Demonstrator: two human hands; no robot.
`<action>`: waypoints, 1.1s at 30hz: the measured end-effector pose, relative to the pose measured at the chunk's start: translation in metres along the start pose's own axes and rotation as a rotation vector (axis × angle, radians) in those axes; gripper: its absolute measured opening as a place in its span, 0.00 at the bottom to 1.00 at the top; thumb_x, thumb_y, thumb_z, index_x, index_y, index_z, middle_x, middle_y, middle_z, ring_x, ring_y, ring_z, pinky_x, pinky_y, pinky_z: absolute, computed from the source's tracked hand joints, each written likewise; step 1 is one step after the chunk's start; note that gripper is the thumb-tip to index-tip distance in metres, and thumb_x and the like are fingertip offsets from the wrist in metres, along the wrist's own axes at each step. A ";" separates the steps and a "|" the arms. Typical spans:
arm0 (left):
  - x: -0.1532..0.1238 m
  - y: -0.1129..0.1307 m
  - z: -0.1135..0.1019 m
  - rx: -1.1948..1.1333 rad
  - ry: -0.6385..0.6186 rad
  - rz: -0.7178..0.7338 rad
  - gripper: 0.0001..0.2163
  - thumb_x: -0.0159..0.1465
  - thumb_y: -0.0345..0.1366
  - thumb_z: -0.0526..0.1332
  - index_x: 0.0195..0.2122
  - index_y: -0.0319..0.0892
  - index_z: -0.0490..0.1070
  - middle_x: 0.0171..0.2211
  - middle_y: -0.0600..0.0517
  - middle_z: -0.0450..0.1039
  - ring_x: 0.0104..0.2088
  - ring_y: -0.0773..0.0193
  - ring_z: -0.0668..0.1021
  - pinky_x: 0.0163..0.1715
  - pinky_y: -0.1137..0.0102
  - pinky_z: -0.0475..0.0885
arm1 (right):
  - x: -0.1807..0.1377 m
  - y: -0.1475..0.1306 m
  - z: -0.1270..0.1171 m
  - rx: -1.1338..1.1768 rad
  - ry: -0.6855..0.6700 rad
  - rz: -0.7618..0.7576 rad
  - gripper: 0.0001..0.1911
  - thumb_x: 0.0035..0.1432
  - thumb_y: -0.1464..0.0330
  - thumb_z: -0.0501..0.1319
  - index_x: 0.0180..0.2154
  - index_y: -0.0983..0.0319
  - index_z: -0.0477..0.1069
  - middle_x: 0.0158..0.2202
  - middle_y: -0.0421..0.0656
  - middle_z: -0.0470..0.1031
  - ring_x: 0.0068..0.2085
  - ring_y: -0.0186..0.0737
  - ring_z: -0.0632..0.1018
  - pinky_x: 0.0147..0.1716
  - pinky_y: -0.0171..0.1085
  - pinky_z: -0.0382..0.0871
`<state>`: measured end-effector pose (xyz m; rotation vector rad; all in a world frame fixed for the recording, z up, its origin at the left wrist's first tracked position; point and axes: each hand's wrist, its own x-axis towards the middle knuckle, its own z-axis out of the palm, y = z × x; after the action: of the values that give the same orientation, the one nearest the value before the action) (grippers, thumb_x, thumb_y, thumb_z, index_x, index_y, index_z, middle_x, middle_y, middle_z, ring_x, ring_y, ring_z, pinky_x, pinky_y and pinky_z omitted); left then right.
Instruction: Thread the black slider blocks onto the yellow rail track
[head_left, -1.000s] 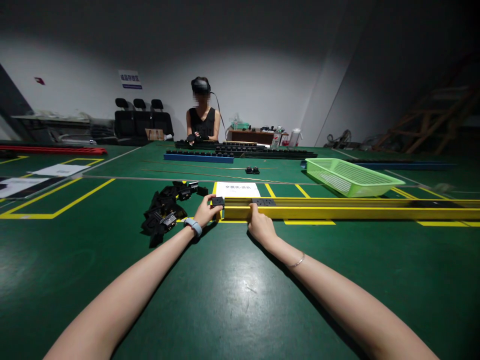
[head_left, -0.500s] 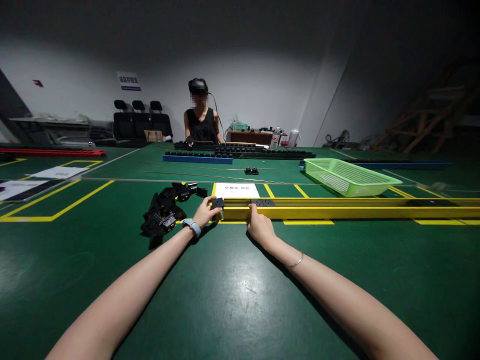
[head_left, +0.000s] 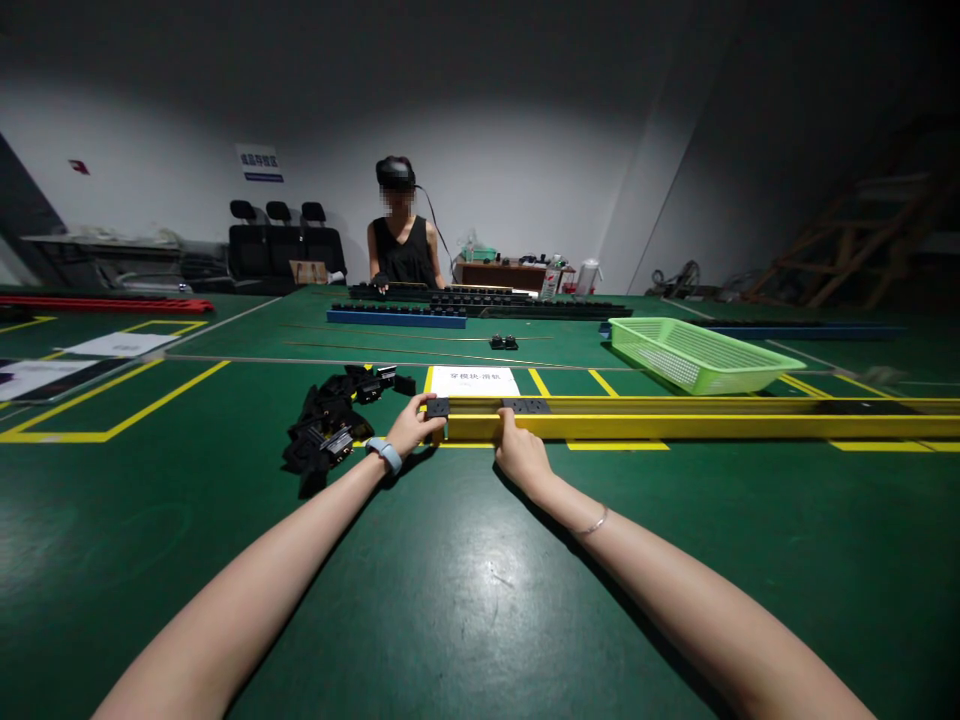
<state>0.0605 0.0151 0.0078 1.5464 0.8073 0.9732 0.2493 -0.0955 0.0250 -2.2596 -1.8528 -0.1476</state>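
My left hand [head_left: 410, 428], with a pale blue band at the wrist, pinches a small black socket module [head_left: 438, 407] between thumb and fingers. This module is at the left end of a long yellow rail [head_left: 637, 427]; how far it sits inside the channel, I cannot tell. My right hand [head_left: 523, 456] is closed on the rail's near wall, its fingertips at the top edge beside further black modules [head_left: 534, 406] in the channel. Left of my left hand lies a heap of black modules [head_left: 326, 430] on the green table.
Behind the rail are a printed paper sheet [head_left: 474, 381] and a light green basket [head_left: 694, 365]. Two small black pieces [head_left: 503, 342] and thin rods lie farther back. A blue rail [head_left: 396, 319] with black modules lies before a person [head_left: 403, 245] across the table.
The black module in my left hand has shifted very slightly right against the rail's end. My right hand stays where it was on the rail.
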 end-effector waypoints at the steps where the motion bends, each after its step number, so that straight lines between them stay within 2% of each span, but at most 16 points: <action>1: 0.000 -0.001 0.000 0.001 -0.004 0.002 0.28 0.51 0.36 0.65 0.52 0.39 0.58 0.44 0.44 0.73 0.44 0.57 0.77 0.49 0.59 0.69 | 0.000 0.000 0.000 -0.001 0.001 -0.001 0.24 0.57 0.74 0.50 0.55 0.61 0.51 0.32 0.47 0.76 0.35 0.47 0.78 0.34 0.37 0.64; 4: 0.001 -0.003 0.000 0.007 0.012 0.028 0.27 0.51 0.36 0.65 0.51 0.40 0.59 0.48 0.43 0.69 0.46 0.57 0.76 0.50 0.59 0.69 | 0.000 0.000 0.000 -0.001 0.004 0.000 0.23 0.57 0.74 0.50 0.55 0.61 0.51 0.32 0.47 0.76 0.35 0.47 0.78 0.34 0.37 0.64; 7: 0.001 -0.005 0.000 0.020 0.058 0.073 0.25 0.50 0.36 0.66 0.49 0.41 0.62 0.56 0.43 0.58 0.48 0.58 0.75 0.50 0.61 0.69 | 0.000 0.000 -0.001 -0.002 -0.002 0.002 0.23 0.58 0.73 0.50 0.55 0.61 0.51 0.32 0.47 0.75 0.35 0.46 0.78 0.34 0.37 0.64; 9: 0.001 -0.005 0.000 0.031 0.064 0.082 0.24 0.50 0.36 0.66 0.48 0.42 0.63 0.56 0.44 0.55 0.47 0.58 0.75 0.51 0.61 0.69 | 0.000 0.000 -0.001 -0.008 -0.012 0.008 0.24 0.58 0.74 0.50 0.56 0.62 0.50 0.32 0.47 0.75 0.35 0.46 0.78 0.35 0.37 0.65; 15: 0.000 -0.001 0.001 0.026 0.056 0.087 0.24 0.50 0.36 0.67 0.48 0.41 0.64 0.56 0.44 0.58 0.49 0.56 0.74 0.53 0.59 0.67 | -0.001 0.000 -0.001 -0.013 -0.020 0.010 0.25 0.56 0.75 0.50 0.56 0.62 0.50 0.33 0.48 0.76 0.36 0.47 0.78 0.35 0.38 0.65; 20: 0.000 -0.001 0.000 -0.080 -0.024 0.043 0.29 0.51 0.35 0.67 0.53 0.42 0.59 0.54 0.42 0.65 0.48 0.55 0.75 0.53 0.56 0.66 | 0.000 0.000 0.001 -0.003 0.005 0.006 0.25 0.56 0.75 0.50 0.56 0.61 0.50 0.32 0.47 0.76 0.35 0.47 0.78 0.34 0.38 0.65; 27: 0.002 -0.004 -0.001 -0.061 -0.023 0.076 0.28 0.51 0.37 0.67 0.53 0.42 0.60 0.59 0.42 0.60 0.48 0.56 0.75 0.53 0.57 0.66 | 0.000 0.000 -0.001 -0.001 -0.024 0.010 0.25 0.56 0.75 0.48 0.57 0.62 0.50 0.33 0.48 0.75 0.36 0.48 0.78 0.36 0.39 0.64; 33: 0.004 -0.005 0.000 -0.065 -0.025 0.105 0.28 0.50 0.36 0.67 0.52 0.40 0.62 0.58 0.39 0.61 0.55 0.53 0.69 0.55 0.56 0.62 | 0.001 0.001 0.001 0.001 -0.016 0.016 0.26 0.56 0.76 0.49 0.56 0.62 0.51 0.32 0.48 0.76 0.35 0.46 0.78 0.34 0.38 0.64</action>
<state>0.0620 0.0196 0.0037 1.5542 0.6758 1.0448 0.2501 -0.0947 0.0241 -2.2814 -1.8412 -0.1272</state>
